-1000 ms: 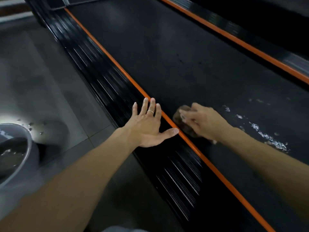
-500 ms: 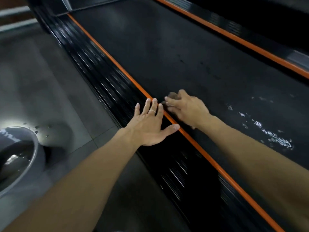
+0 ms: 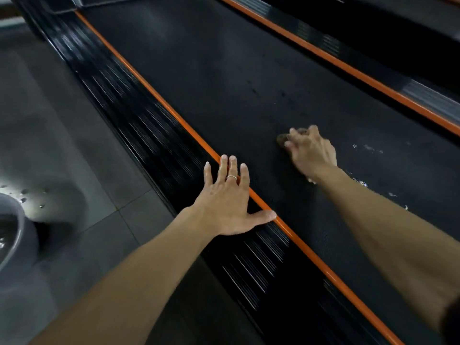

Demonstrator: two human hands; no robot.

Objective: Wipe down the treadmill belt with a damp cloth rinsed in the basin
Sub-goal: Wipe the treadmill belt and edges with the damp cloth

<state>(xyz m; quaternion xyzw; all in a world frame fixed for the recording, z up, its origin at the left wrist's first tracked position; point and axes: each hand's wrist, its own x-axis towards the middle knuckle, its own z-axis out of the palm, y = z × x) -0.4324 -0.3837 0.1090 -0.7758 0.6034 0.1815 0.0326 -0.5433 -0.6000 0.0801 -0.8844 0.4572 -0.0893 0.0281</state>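
The treadmill belt (image 3: 224, 78) runs black and textured from the lower right toward the upper left, edged on each side by an orange strip (image 3: 159, 100). On it, under the right hand (image 3: 311, 151), lies the brown cloth (image 3: 282, 140) — only a blurred edge of it shows past the fingertips. That grip is curled over the cloth, fingers bent and pressing it onto the belt. Just right of the hand, wet patches (image 3: 368, 148) glint on the belt surface.

The grey basin (image 3: 17, 227) stands on the tiled floor (image 3: 62, 145) at the far left, well apart from the cloth, with water inside and drops beside its rim.

The left hand (image 3: 229, 202) lies flat and spread — fingers straight, a ring (image 3: 232, 177) on one — across the ribbed side rail (image 3: 139, 135), fingertips and thumb touching the orange strip, holding nothing.
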